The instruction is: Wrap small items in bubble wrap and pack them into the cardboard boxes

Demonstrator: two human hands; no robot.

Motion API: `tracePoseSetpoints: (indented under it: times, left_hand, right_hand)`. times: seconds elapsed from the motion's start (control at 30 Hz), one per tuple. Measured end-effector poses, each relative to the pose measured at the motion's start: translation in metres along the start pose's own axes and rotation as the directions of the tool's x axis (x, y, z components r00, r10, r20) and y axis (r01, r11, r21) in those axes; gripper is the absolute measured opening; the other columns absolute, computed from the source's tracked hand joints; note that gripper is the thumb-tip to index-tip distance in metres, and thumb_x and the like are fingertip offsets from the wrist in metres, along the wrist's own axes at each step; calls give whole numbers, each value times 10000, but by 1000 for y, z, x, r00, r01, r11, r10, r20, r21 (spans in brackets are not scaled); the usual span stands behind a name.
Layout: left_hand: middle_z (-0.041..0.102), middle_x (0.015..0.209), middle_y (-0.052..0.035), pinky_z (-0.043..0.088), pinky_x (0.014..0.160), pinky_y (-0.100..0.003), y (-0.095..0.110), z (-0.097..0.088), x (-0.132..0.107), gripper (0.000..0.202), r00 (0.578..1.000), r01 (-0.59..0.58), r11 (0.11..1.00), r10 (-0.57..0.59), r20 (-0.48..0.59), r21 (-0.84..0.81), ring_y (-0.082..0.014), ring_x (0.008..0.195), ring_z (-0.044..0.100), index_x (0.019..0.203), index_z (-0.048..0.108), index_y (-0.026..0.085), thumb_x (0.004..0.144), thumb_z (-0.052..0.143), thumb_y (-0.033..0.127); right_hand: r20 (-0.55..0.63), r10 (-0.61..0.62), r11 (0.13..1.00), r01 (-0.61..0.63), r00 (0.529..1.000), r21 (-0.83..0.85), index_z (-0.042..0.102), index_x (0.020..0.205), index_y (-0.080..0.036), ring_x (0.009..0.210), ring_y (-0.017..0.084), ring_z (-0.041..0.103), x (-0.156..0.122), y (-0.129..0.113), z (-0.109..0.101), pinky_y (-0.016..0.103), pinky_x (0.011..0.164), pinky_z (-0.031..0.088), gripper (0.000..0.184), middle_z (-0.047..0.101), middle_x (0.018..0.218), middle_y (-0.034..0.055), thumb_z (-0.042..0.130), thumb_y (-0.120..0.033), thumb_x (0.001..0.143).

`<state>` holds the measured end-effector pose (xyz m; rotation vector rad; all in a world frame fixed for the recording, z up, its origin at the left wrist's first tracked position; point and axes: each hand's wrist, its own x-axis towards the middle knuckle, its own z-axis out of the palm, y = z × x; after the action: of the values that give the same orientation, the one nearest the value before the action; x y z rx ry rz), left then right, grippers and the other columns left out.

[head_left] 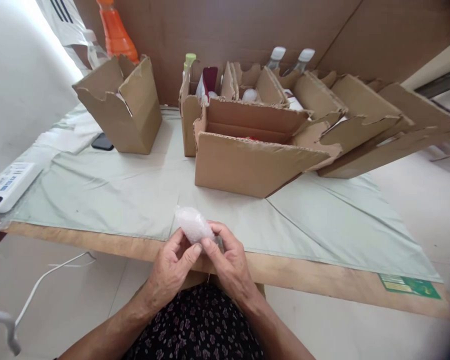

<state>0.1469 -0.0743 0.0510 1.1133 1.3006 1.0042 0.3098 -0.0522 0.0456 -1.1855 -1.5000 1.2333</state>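
Between my two hands, just above the table's front edge, is a small white bundle (194,223), rounded and wrapped in clear plastic that looks like bubble wrap. What it contains cannot be made out. My left hand (172,262) grips it from the left, with the thumb on the near side and the fingers partly behind. From the right, my right hand (228,255) pinches its lower end between thumb and fingers. Beyond the hands stands a wide, low cardboard box (240,162) with something red inside, mostly hidden by its front wall.
Several cut-open cardboard boxes (360,102) line the back and right. A separate cardboard box (135,115) stands at left, near a dark phone (102,142). Behind it is an orange bottle (118,35). A white device (11,185) lies far left on the pale green cloth (135,195).
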Motion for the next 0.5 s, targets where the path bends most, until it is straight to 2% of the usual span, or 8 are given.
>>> tracePoseSetpoints:
  times: [0.1,0.17,0.23,0.27,0.33,0.4,0.43,0.5]
  left_hand:
    - [780,1163,-76,582,919,-335,7,6,7,349,999,-28,1000,28,23,-3,-236,1059,739,1228,676,197,968,616,422]
    - [779,1057,-48,563,842,-308,13,5,11,264,991,-112,983,100,88,145,-210,954,724,1158,698,205,938,620,329]
    - [757,935,-26,533,761,-293,21,3,14,190,958,-219,929,146,248,298,-189,841,689,1044,720,203,890,617,243]
    - [744,890,-20,522,740,-294,25,2,16,167,931,-276,894,157,330,353,-183,804,673,992,724,200,869,611,212]
    - [733,858,-16,523,746,-309,35,1,20,153,870,-397,813,186,456,426,-183,784,662,955,728,201,859,609,192]
    - [757,975,-42,555,820,-342,49,1,29,235,816,-524,716,266,514,461,-212,887,690,1092,728,205,871,662,250]
    - [758,1094,-70,567,887,-370,58,1,37,336,793,-585,656,339,506,477,-237,992,699,1200,703,206,877,696,297]
    - [671,1375,-137,526,1071,-449,78,0,58,538,731,-676,506,554,398,536,-298,1270,632,1378,615,203,885,741,380]
  right_hand:
    - [4,-24,999,24,1000,-43,692,1204,-280,1233,223,602,-3,0,-18,369,1090,476,288,644,1325,62,666,-440,966]
    - [60,5,1000,-5,998,-4,614,1373,-285,1170,222,630,0,-4,-38,353,1016,520,539,635,1356,81,744,-498,895]
    - [173,10,999,-16,985,36,562,1449,-281,1051,202,665,4,-12,-58,309,887,553,688,664,1320,80,784,-538,851]
    - [235,-6,1000,0,972,25,608,1399,-276,992,188,672,6,-16,-67,286,835,550,623,692,1259,68,780,-530,857]
    - [313,-45,996,68,949,-63,719,1193,-253,877,159,669,9,-27,-82,253,770,527,352,735,1075,35,738,-457,907]
    - [290,-67,973,128,955,-194,750,1020,-232,798,144,664,10,-36,-94,236,727,510,177,744,924,16,692,-380,942]
    - [248,-75,957,140,966,-256,748,981,-227,766,141,665,10,-39,-100,231,699,508,155,745,880,13,682,-363,947]
    - [171,-93,924,149,981,-353,745,948,-226,708,144,672,9,-45,-112,228,639,511,155,753,832,11,682,-367,945]
